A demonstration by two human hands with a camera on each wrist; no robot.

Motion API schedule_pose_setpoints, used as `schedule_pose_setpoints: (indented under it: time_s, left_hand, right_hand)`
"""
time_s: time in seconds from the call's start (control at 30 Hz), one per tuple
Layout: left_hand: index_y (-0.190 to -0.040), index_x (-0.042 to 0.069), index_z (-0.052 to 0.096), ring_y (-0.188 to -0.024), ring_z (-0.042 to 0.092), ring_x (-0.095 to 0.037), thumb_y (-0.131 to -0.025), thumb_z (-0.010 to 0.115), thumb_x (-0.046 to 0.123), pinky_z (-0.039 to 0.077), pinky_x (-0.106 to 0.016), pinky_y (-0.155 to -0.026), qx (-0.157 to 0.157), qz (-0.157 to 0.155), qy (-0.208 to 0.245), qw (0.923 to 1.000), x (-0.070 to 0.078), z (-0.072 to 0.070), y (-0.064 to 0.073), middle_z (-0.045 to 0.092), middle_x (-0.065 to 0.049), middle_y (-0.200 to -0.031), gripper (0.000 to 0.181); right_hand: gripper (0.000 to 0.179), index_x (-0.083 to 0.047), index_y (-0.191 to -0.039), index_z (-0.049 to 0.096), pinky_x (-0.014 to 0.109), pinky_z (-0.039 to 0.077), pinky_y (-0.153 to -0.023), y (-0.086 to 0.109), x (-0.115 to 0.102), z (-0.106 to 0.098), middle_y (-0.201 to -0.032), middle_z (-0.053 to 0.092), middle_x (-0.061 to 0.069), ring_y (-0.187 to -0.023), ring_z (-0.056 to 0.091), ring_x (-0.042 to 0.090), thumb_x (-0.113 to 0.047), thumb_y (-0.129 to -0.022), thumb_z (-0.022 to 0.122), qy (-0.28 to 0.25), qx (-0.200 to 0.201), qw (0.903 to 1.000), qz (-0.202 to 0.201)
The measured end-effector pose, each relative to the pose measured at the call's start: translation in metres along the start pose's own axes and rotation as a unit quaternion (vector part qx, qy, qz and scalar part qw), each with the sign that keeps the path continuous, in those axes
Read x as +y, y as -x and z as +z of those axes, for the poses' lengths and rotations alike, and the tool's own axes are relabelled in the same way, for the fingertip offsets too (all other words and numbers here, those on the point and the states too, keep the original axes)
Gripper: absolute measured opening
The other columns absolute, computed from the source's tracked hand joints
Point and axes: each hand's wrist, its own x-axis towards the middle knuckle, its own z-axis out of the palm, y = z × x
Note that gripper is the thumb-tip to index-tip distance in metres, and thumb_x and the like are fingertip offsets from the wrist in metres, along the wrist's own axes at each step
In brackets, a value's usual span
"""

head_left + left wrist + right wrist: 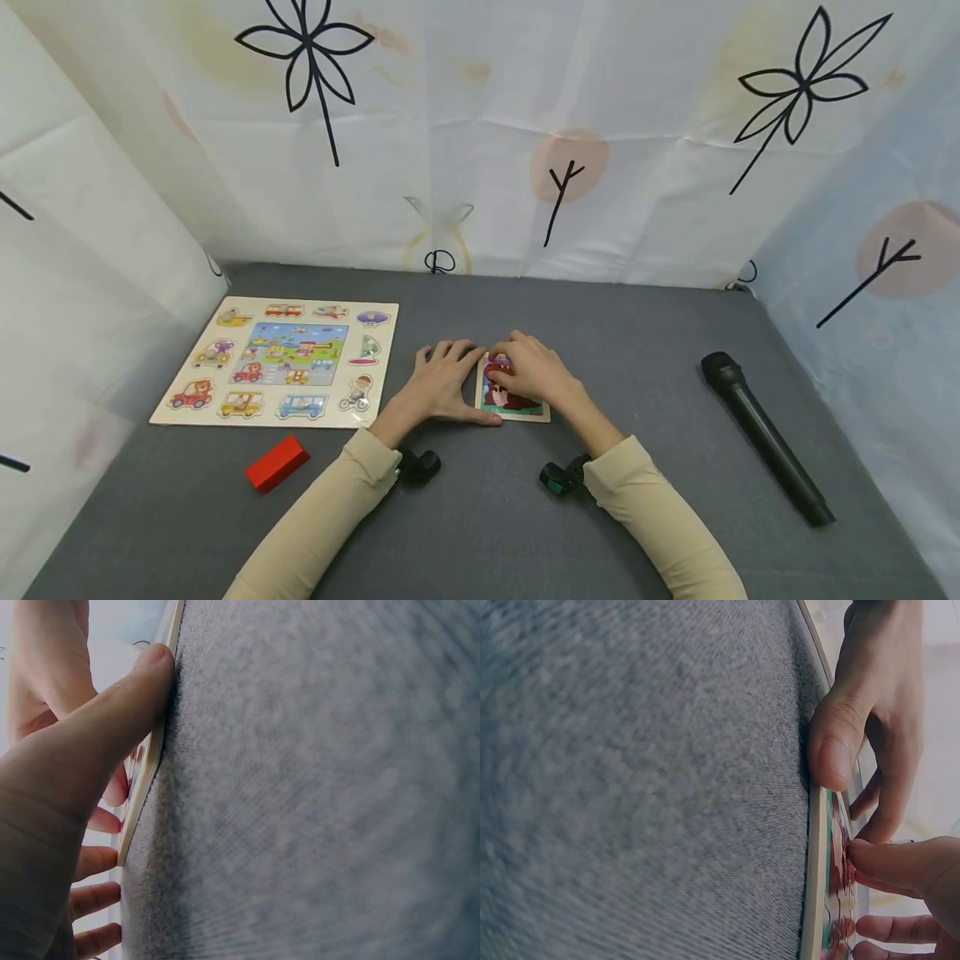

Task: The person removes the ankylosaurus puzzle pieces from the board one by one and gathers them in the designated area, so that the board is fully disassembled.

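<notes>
Your left hand (447,383) spread, thumb against near edge of small puzzle board (516,402), lying at hand's 3 o'clock. Right hand (536,368) bent over board's face; can't tell if pinching. Slacken left thumb, board could skid toward 6 o'clock; crowded fingertips could collide.

Small puzzle board (519,403) under the fingers (452,357): pale matt wood edge, printed face slightly glossy. Table cover (480,533) beneath them: fuzzy cloth, matt, rough. Left of the fingers, large puzzle board (281,337): smooth printed face, wood-look border; red block (277,464): smooth, material unclear. Far right of them, microphone (768,442): smooth, soft sheen, plastic or metal. Beyond them, backdrop (480,125): thin creased cloth. Behind, sleeves (322,517): matt cloth.
</notes>
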Motion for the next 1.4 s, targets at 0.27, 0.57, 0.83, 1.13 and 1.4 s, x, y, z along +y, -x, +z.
schedule_pose_setpoints:
  time_s: [0.27,0.57,0.83,1.13,1.4]
  left_hand:
    - [-0.157,0.020,0.041,-0.145,0.037,-0.038,-0.069,0.075,0.081,0.025,-0.073,-0.114,-0.003,-0.004,0.001,1.0000,0.0003,0.0010,0.0004,0.040,-0.009,-0.160,0.112]
    - [-0.157,0.019,0.041,-0.146,0.036,-0.038,-0.070,0.075,0.079,0.025,-0.073,-0.115,-0.006,-0.005,0.000,1.0000,0.0017,-0.0005,0.0001,0.040,-0.010,-0.160,0.112]
    - [-0.157,0.020,0.042,-0.145,0.037,-0.037,-0.069,0.075,0.080,0.025,-0.073,-0.115,-0.008,-0.007,0.003,0.9999,0.0027,-0.0010,0.0005,0.041,-0.008,-0.159,0.111]
    - [-0.157,0.019,0.042,-0.145,0.036,-0.038,-0.070,0.076,0.079,0.024,-0.073,-0.115,-0.012,-0.008,0.004,0.9999,0.0026,-0.0025,0.0005,0.040,-0.009,-0.160,0.110]
    - [-0.156,0.020,0.042,-0.145,0.036,-0.037,-0.070,0.076,0.079,0.025,-0.073,-0.115,-0.012,-0.009,0.003,0.9999,0.0028,-0.0025,0.0001,0.040,-0.008,-0.159,0.110]
  right_hand:
    - [0.038,-0.012,-0.133,0.068,0.049,0.057,-0.079,0.0008,0.0001,0.0004,-0.126,0.062,0.014,-0.102,0.061,0.029,-0.033,-0.101,0.066,0.006,0.001,1.0000,-0.001]
    - [0.037,-0.012,-0.130,0.069,0.049,0.057,-0.080,0.0001,-0.0019,0.0013,-0.124,0.061,0.012,-0.101,0.060,0.028,-0.033,-0.100,0.067,0.008,0.001,0.9999,0.009]
    - [0.043,-0.010,-0.133,0.066,0.053,0.056,-0.088,0.0001,-0.0026,-0.0012,-0.130,0.060,0.013,-0.109,0.061,0.030,-0.037,-0.099,0.068,0.003,-0.020,0.9998,-0.001]
    - [0.040,-0.014,-0.131,0.069,0.046,0.055,-0.075,0.0000,-0.0033,-0.0021,-0.119,0.061,0.011,-0.095,0.059,0.025,-0.037,-0.098,0.069,0.005,-0.013,0.9999,-0.010]
    - [0.041,-0.011,-0.127,0.070,0.037,0.053,-0.072,-0.0028,0.0007,-0.0010,-0.111,0.061,0.010,-0.086,0.057,0.019,-0.037,-0.096,0.073,-0.016,-0.012,0.9996,-0.020]
